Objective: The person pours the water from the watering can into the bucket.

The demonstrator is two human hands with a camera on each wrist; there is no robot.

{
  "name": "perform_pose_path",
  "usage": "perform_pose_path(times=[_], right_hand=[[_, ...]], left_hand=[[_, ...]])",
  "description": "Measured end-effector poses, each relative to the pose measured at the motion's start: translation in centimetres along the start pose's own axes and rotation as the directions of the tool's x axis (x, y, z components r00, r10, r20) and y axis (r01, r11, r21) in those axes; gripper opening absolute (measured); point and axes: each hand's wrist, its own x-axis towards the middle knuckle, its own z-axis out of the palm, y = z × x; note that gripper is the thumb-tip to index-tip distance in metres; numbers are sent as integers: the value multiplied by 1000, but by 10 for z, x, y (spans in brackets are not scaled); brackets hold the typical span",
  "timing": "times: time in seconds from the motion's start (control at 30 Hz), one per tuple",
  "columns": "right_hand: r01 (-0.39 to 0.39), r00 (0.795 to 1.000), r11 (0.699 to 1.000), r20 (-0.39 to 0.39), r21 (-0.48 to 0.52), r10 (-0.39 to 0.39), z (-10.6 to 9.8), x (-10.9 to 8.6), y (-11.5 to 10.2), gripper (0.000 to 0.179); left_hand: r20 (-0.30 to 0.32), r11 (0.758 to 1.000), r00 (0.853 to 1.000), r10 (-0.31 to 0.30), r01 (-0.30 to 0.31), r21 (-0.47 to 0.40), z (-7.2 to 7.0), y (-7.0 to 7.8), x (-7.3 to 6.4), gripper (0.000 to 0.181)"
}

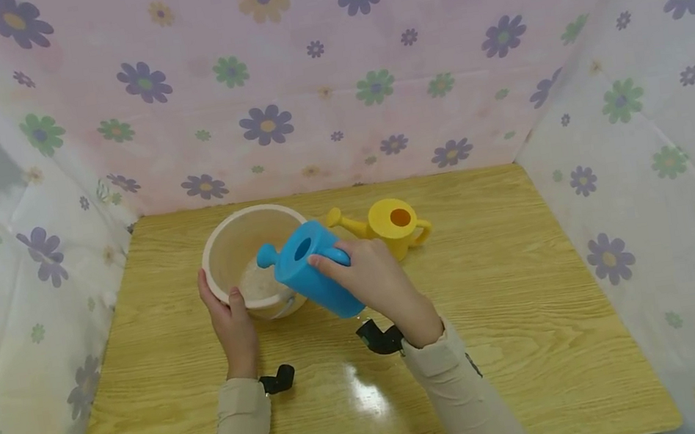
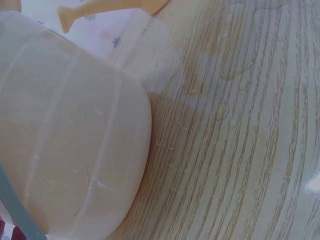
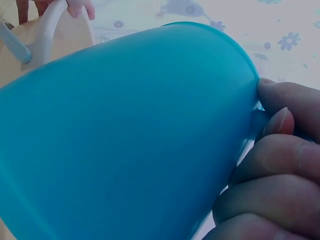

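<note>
A cream bucket [image 1: 256,211] with a pale handle stands on the wooden table. My left hand [image 1: 236,336] holds its near-left rim, thumb over the edge and fingers along the outer side. The bucket's wall [image 2: 75,135] fills much of the left wrist view. In my right hand [image 1: 383,279] is a blue watering can [image 1: 319,276], gripped by its handle. The can is raised and tilted left, its spout [image 1: 266,255] over the bucket's right part. The right wrist view shows curled fingers [image 3: 280,165] round the handle beside the can's blue body [image 3: 125,130].
A yellow watering can [image 1: 386,220] stands behind the blue one, its spout toward the bucket. Water drops [image 2: 222,111] lie on the tabletop [image 2: 240,165] near the bucket. Flowered sheets [image 1: 338,151] enclose the table at the back and sides.
</note>
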Motion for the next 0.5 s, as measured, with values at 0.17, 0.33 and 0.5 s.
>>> perform_pose_path(times=[0.17,0.33,0.5], right_hand=[[4,1000,1000,0,-9,-4,0,1,0,47],[10,1000,1000,-3,-16,-10,1,2,1,48],[13,1000,1000,-7,-25,-13,2,3,2,49]], left_hand=[[6,1000,1000,11,-11,-8,0,-1,1,57],[1,1000,1000,17,-17,8,0,-17,7,57],[-9,999,999,38,-37,14,0,-21,7,57]])
